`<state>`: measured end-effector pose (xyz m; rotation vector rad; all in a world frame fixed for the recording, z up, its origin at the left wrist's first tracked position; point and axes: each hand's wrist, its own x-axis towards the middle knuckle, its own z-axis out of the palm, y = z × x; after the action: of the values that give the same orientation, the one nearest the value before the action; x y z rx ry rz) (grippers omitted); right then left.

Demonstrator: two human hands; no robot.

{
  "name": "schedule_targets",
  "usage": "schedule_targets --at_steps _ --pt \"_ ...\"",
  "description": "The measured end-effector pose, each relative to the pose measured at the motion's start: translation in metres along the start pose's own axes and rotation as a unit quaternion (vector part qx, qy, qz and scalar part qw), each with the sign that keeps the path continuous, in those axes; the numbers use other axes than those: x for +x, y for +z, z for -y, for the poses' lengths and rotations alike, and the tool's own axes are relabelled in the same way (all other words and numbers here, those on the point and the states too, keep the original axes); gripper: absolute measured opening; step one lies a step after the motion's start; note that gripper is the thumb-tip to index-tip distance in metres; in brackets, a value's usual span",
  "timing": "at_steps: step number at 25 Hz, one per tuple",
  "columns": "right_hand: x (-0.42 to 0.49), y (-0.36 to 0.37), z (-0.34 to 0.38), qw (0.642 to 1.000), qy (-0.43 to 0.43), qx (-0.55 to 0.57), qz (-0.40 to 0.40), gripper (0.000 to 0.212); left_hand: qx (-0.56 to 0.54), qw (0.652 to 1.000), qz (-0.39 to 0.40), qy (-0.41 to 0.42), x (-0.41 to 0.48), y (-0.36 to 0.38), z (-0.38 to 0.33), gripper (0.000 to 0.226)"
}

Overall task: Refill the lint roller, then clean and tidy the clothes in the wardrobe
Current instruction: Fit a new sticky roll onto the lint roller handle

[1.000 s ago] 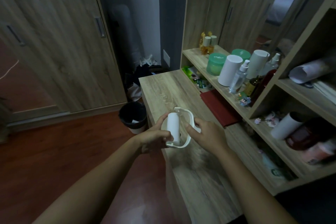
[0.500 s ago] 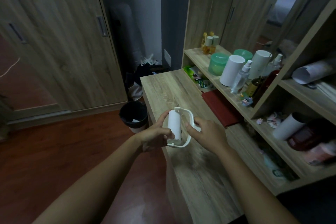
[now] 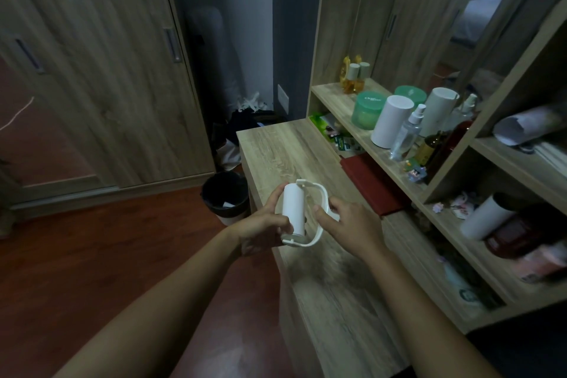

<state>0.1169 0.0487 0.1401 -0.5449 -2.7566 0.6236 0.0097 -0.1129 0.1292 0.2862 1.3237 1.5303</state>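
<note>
A white lint roller [image 3: 316, 218] with a curved frame is held upright over the near edge of the wooden desk [image 3: 285, 153]. Its white roll [image 3: 293, 209] stands in the frame. My left hand [image 3: 264, 230] grips the roll from the left, fingers wrapped on it. My right hand [image 3: 349, 228] holds the frame's handle on the right, thumb toward the roll. The wardrobe [image 3: 101, 70] with closed wooden doors stands to the far left.
A black waste bin [image 3: 225, 196] sits on the red-brown floor beside the desk. A shelf unit [image 3: 399, 169] on the right holds bottles, green jars, white cylinders [image 3: 391, 121] and rolled paper. A dark red cloth [image 3: 371, 182] lies under the shelf.
Both hands stay on the lint roller with almost no shift; the view has edged slightly, and my left fingers have closed a little further on the roll.
</note>
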Motion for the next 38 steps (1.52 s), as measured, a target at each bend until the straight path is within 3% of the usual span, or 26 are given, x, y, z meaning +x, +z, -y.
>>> schedule_targets --at_steps 7,12,14,17,21,29,33,38 --pt "-0.003 0.0 0.01 1.0 0.016 -0.008 0.004 0.044 -0.059 0.998 -0.017 0.019 0.001 0.011 0.001 0.099" --pt "-0.003 0.0 0.018 1.0 0.022 -0.017 -0.001 0.045 -0.075 0.993 -0.083 0.039 0.005 0.017 0.0 0.092" --pt "-0.003 -0.001 0.021 0.999 0.024 -0.022 0.0 0.043 -0.068 0.989 -0.107 0.071 0.005 0.022 -0.002 0.074" --pt "-0.003 -0.002 0.026 0.999 0.032 -0.017 0.006 0.043 -0.021 0.977 -0.178 0.114 0.009 0.03 -0.005 0.025" --pt "-0.003 0.002 0.026 0.997 0.053 0.03 0.04 0.045 0.064 0.961 -0.235 0.134 0.02 0.023 0.002 0.042" --pt "-0.014 0.01 0.029 0.976 0.069 0.186 0.091 0.039 0.23 0.913 -0.278 0.192 0.001 0.023 0.013 0.042" --pt "-0.015 0.003 0.039 0.979 0.093 0.171 0.061 0.053 0.244 0.905 -0.279 0.208 -0.001 0.031 0.012 0.044" --pt "-0.013 0.003 0.049 0.98 0.137 0.145 0.027 0.051 0.233 0.914 -0.26 0.208 0.002 0.027 0.009 0.039"
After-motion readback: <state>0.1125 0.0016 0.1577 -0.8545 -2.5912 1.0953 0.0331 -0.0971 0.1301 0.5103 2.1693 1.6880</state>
